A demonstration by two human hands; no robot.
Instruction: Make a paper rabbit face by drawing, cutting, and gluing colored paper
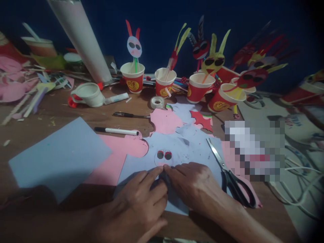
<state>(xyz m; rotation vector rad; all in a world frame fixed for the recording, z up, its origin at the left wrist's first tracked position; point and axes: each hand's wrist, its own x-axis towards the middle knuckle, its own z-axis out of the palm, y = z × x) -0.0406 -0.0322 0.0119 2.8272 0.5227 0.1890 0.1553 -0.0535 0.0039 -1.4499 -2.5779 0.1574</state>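
A small round paper face (pixel 164 157) with two dark eyes lies on a light blue-grey sheet (pixel 141 165). My left hand (pixel 144 197) comes in from the lower left, its index fingertip on the face's lower edge and its other fingers apart. From the right, my right hand (pixel 193 179) meets it there, fingers curled and fingertips pressed at the same edge. What lies under the fingertips is hidden. Black-handled scissors (pixel 225 170) lie just right of my right hand, blades pointing away from me. A white marker (pixel 117 131) rests beyond my left hand.
Red-and-white paper cups (pixel 133 79) with paper faces on sticks stand along the back. A white mug (pixel 88 94), a tape roll (pixel 157 102) and a black pen (pixel 130 115) sit nearer. Pink paper (pixel 106 168) underlies the sheets; white cables (pixel 301 189) run at right.
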